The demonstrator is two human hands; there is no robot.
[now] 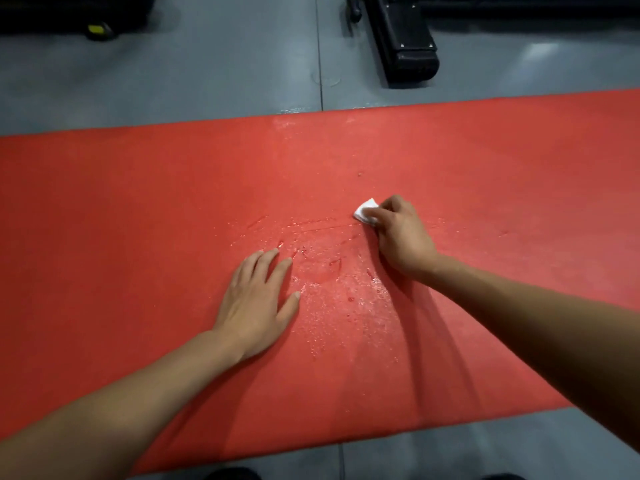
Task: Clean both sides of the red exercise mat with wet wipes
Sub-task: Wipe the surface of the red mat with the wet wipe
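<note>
The red exercise mat (138, 202) lies flat across the grey floor, filling the middle of the view. A wet, foamy patch glistens at its centre. My right hand (401, 233) grips a small folded white wet wipe (365, 211) and presses it on the mat just beyond the wet patch. My left hand (258, 303) lies flat on the mat with its fingers straight and spread, left of the wet patch, holding nothing.
Grey floor tiles (207, 71) stretch beyond the mat's far edge, with a seam running away from me. A black equipment base (405, 39) stands at the far right. Another dark object with a yellow part (98, 29) sits at the far left.
</note>
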